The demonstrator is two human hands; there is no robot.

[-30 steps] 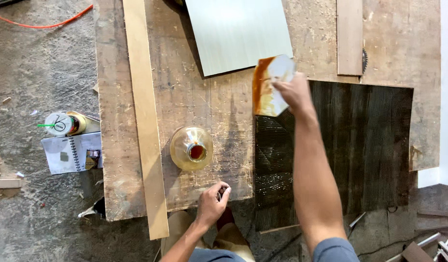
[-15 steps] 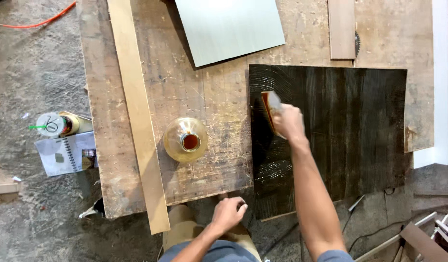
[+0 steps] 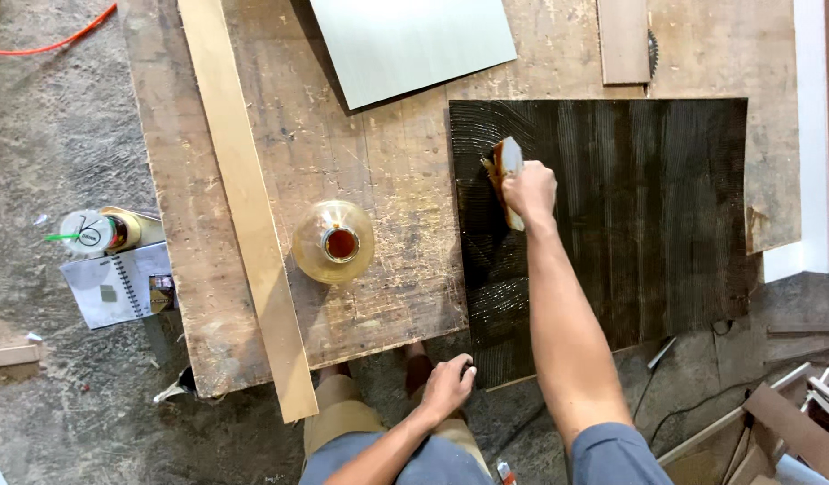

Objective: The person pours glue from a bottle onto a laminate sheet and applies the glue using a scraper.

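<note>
A dark square panel (image 3: pixel 648 216) with ridged streaks lies on the right part of a worn wooden table (image 3: pixel 378 233). My right hand (image 3: pixel 528 189) grips a pale spreader (image 3: pixel 507 168) stained orange-brown and presses it on the panel's upper left area. My left hand (image 3: pixel 448 384) rests on the table's near edge by the panel's lower left corner, fingers curled over the edge and holding nothing. A round amber bottle (image 3: pixel 333 241) with an open red-brown mouth stands left of the panel.
A long pale wooden strip (image 3: pixel 244 198) lies along the table's left side. A grey-green sheet (image 3: pixel 410 40) sits at the top. On the floor to the left are a lidded cup (image 3: pixel 89 232), a spiral notebook (image 3: pixel 118 286) and an orange cable (image 3: pixel 46 40).
My right hand has brought the spreader from the table beside the panel onto the panel, then moved it leftward. My left hand has stayed on the table edge.
</note>
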